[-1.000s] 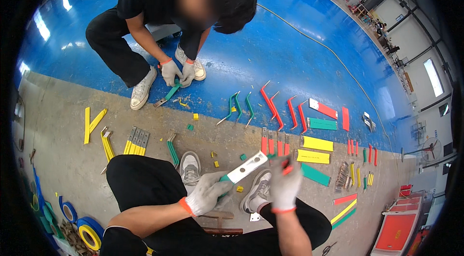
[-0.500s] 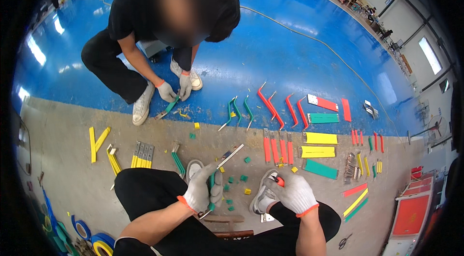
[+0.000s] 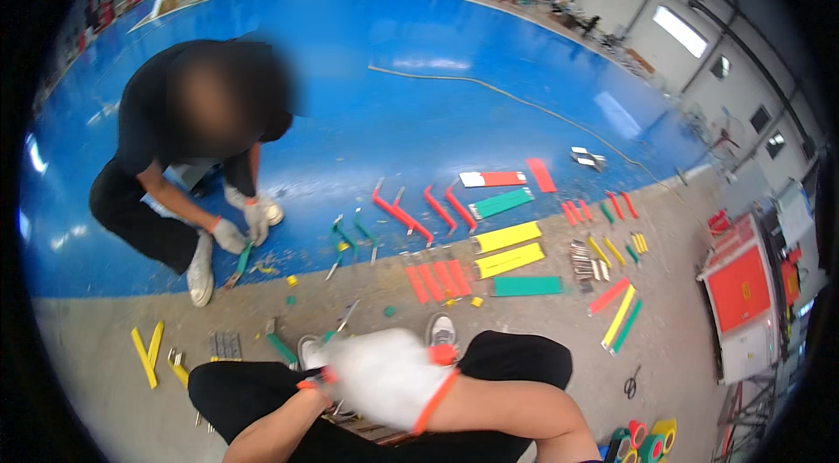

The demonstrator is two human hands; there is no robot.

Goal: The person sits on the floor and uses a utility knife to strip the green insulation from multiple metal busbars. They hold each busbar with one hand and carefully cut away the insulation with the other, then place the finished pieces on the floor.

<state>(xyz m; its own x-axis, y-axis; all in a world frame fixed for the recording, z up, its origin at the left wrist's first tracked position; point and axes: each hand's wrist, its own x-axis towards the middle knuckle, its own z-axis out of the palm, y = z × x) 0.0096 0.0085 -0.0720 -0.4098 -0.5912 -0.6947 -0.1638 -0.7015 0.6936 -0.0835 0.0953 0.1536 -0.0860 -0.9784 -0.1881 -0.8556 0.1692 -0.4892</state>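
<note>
Blue floor [image 3: 393,127] filled most of the view. Co-worker [image 3: 144,127] squatted at left, gloved hands down on a green strip [image 3: 244,259], well apart from the wearer.

Right hand [image 3: 384,376]: gloved, motion-blurred, back of the glove up, crossing over the left. Fingers hidden; couldn't tell if closed or what it gripped. Left hand [image 3: 327,382]: mostly covered by the right, only a sliver near its orange cuff showing; couldn't tell its grip either.

2 yellow flat bars [image 3: 507,238] lay near a wide green bar [image 3: 527,286] on the floor, right of the hands, not touched.

Working bar [image 3: 348,314]: thin metal end stuck up just past the right hand, with green beside it; rest hidden. Looked to be held between the hands, exact contact unclear. Judged stiff, moderately heavy for its size, not fragile; bare metal probably slick, green covering likely softer and grippier. Best hold: around the covered middle, fingers off the metal edges, other hand free for the end.

Red object [image 3: 443,354] showed at the right hand's edge, maybe a tool handle; too blurred to confirm. Smallest: 1 green scrap [image 3: 389,311] and 1 yellow scrap [image 3: 476,301] on the floor beyond the hands.
</note>
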